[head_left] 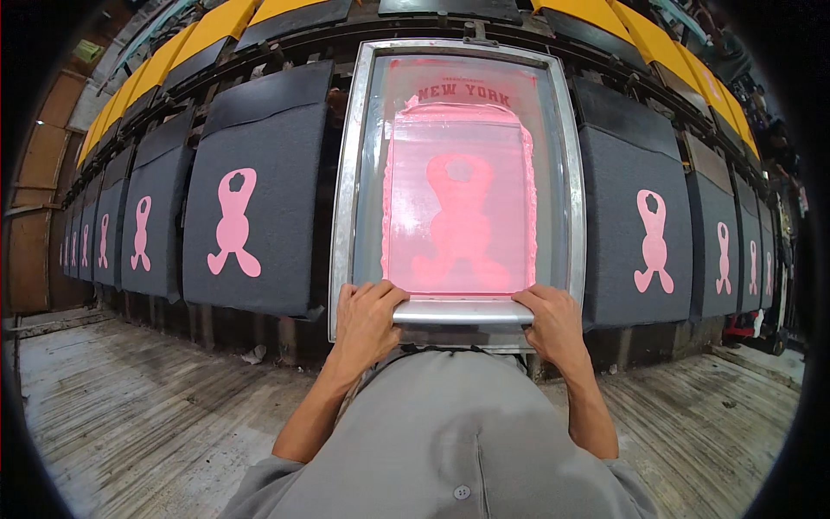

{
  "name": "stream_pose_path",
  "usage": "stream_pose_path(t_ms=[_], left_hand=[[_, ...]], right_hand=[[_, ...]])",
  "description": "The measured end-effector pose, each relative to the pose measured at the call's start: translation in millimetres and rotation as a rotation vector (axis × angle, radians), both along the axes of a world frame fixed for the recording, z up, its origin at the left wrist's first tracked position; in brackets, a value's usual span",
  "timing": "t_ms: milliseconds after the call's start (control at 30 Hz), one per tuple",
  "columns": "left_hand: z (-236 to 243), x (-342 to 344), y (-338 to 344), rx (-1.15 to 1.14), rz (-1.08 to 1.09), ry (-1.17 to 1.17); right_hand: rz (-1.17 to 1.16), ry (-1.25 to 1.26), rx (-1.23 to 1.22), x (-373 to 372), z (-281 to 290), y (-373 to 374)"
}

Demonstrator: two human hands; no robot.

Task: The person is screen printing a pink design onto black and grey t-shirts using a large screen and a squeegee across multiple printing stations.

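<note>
My left hand and my right hand are closed on the two ends of a silver squeegee. The squeegee lies across the near end of a screen-printing frame with a metal border. Pink ink coats the middle of the mesh, with thick ridges along its sides and far edge. Through the mesh shows a pink figure shape with long limbs. Red lettering shows at the far end of the screen. What lies beneath the frame is mostly hidden.
Dark grey fabric on boards, each printed with a pink figure, stands in a row to the left and right. Behind is a second row with yellow fabric. A worn plank floor lies below, and wooden panels stand far left.
</note>
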State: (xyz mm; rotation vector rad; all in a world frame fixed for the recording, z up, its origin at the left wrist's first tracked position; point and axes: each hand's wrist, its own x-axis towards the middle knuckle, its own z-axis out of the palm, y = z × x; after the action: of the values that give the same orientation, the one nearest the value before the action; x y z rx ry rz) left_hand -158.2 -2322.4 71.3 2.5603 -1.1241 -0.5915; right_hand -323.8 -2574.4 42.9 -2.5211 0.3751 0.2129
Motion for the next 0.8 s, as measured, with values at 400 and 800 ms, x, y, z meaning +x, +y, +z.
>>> stream_pose_path(t_ms=[400,800], left_hand=[[4,-18,38,-0.064,-0.089,0.223],[-87,9,72,-0.297,0.956,0.121]], right_hand=[[0.008,-0.047,0.336,-36,13,10],[-0.948,-0.276,0.476,-70,-112,-44]])
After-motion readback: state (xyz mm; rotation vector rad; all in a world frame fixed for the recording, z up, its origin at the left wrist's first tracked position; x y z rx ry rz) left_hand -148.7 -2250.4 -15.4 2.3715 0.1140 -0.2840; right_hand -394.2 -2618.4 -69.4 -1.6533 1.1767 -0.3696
